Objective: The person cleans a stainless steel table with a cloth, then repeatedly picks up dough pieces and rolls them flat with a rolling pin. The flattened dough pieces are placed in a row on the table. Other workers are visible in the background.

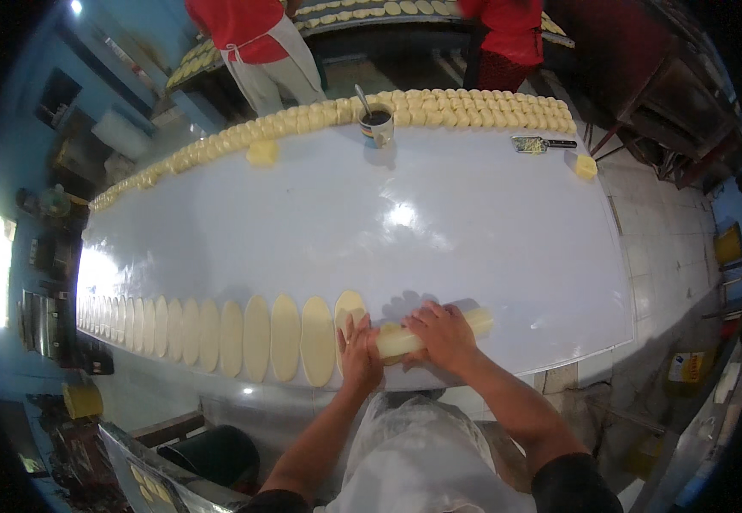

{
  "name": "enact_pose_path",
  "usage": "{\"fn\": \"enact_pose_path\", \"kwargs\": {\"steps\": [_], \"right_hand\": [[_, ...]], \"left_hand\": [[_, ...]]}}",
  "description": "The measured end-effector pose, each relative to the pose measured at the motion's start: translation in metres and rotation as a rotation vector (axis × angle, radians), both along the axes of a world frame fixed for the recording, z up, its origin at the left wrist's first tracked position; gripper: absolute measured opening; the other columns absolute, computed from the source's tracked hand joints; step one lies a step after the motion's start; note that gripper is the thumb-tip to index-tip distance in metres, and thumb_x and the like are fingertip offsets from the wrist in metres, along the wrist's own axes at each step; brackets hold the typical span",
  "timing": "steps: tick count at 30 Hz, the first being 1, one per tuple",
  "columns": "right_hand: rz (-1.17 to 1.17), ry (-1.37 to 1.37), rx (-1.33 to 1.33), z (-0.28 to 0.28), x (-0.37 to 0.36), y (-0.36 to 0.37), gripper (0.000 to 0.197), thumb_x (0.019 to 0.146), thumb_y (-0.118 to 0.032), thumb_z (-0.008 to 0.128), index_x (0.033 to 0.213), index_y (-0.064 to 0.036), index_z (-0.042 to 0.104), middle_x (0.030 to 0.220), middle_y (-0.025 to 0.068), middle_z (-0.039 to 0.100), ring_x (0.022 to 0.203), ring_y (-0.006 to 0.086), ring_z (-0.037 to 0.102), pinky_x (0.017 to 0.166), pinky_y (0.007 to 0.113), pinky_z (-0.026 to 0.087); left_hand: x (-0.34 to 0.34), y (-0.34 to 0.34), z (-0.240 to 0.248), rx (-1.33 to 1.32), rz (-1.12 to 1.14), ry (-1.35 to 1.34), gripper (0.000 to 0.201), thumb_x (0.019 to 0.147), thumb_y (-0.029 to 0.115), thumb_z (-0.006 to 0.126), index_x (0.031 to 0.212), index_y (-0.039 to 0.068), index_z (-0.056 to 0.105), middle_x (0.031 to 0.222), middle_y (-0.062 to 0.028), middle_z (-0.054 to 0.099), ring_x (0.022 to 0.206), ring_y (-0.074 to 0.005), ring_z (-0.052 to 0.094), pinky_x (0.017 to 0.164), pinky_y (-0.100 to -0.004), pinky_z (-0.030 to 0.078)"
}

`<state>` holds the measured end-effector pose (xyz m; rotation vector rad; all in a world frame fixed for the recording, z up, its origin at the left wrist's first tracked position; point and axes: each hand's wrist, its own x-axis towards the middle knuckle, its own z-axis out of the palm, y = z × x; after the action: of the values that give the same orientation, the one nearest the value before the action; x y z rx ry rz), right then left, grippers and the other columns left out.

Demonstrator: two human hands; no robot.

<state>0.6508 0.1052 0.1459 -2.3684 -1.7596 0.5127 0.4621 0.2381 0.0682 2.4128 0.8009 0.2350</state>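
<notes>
A thick, pale yellow rolling pin (476, 321) lies near the table's front edge, tilted slightly up to the right. My right hand (441, 335) rests over its middle, fingers curved across the top. A small piece of yellowish dough (394, 352) shows partly under the pin; the rest is hidden. My left hand (360, 355) is at the pin's left end, fingers stretched out and apart over the lower part of a flat dough oval (350, 303). Beside it, a long row of flattened dough ovals (285, 338) runs to the left along the front edge.
Rounded dough pieces (474, 109) line the table's far edge. Near them stand a mug (377, 128) with a spoon, a yellow block (262, 154), a dark-handled scraper (544, 144) and another yellow block (586, 167). Two people in red (256, 43) stand beyond the table, by loaded trays.
</notes>
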Motion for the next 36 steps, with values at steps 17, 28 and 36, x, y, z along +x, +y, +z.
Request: {"fn": "enact_pose_path", "kwargs": {"steps": [17,28,36], "right_hand": [[-0.382,-0.041,0.059,-0.003,0.065,0.093,0.071,0.101,-0.067,0.046,0.157,-0.0238,0.046,0.167,0.0126,0.035,0.155,0.037,0.03,0.122,0.056,0.03],[-0.181,0.035,0.003,-0.014,-0.06,-0.026,0.062,0.098,-0.062,0.053,0.138,-0.0144,0.06,0.141,0.0085,0.062,0.142,0.0345,0.048,0.109,0.056,0.039],[0.044,-0.034,-0.089,-0.019,-0.072,-0.08,0.063,0.08,-0.054,0.079,0.129,-0.0161,0.064,0.123,0.004,0.069,0.124,0.0282,0.059,0.096,0.046,0.049]], "left_hand": [[0.13,0.114,0.041,0.288,0.089,-0.189,0.042,0.104,0.026,0.044,0.135,0.003,0.061,0.156,-0.0152,0.05,0.153,-0.0418,0.033,0.124,-0.0671,0.008],[0.006,-0.003,0.044,0.157,-0.079,0.116,0.049,0.107,0.033,0.041,0.142,0.003,0.057,0.157,-0.0161,0.05,0.153,-0.0436,0.031,0.123,-0.0694,0.007],[-0.085,-0.095,0.062,0.202,-0.07,0.091,0.05,0.106,0.028,0.042,0.149,0.004,0.05,0.16,-0.016,0.043,0.155,-0.0428,0.027,0.123,-0.0684,0.01]]}}
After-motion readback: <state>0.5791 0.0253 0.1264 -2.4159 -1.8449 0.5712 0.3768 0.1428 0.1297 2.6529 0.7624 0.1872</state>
